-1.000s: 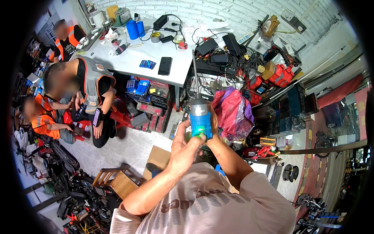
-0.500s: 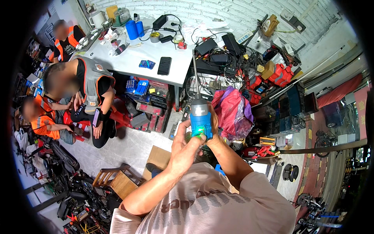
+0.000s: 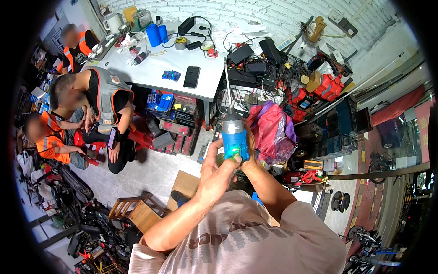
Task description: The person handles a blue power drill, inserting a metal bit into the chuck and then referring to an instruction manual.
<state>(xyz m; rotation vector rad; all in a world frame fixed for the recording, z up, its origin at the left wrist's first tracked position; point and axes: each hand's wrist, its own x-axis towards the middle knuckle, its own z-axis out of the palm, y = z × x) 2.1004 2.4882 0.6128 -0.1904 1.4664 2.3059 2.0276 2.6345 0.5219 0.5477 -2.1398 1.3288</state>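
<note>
A blue cordless drill (image 3: pixel 235 140) with a grey nose is held upright before my chest, a long thin bit (image 3: pixel 228 84) pointing away toward the table. My left hand (image 3: pixel 216 170) is closed against its near left side, the thumb resting beside a green glowing light on the housing. On the right side my right hand (image 3: pixel 249 157) wraps round the tool; most of its fingers are hidden behind the body. Past the drill, a pink and purple bag (image 3: pixel 273 132) lies to the right.
Ahead stands a white table (image 3: pixel 146 75) with a black phone (image 3: pixel 191 77), a blue battery pack (image 3: pixel 171 75) and tape rolls. Tangled cables and black adapters (image 3: pixel 241 55) pile up at its right. Several people in vests sit at left. A wooden chair (image 3: pixel 145 214) stands near left.
The drill's bit has tipped very slightly left. Both hands keep their hold, and the green light stays lit. The head of the person in the grey vest has shifted a little.
</note>
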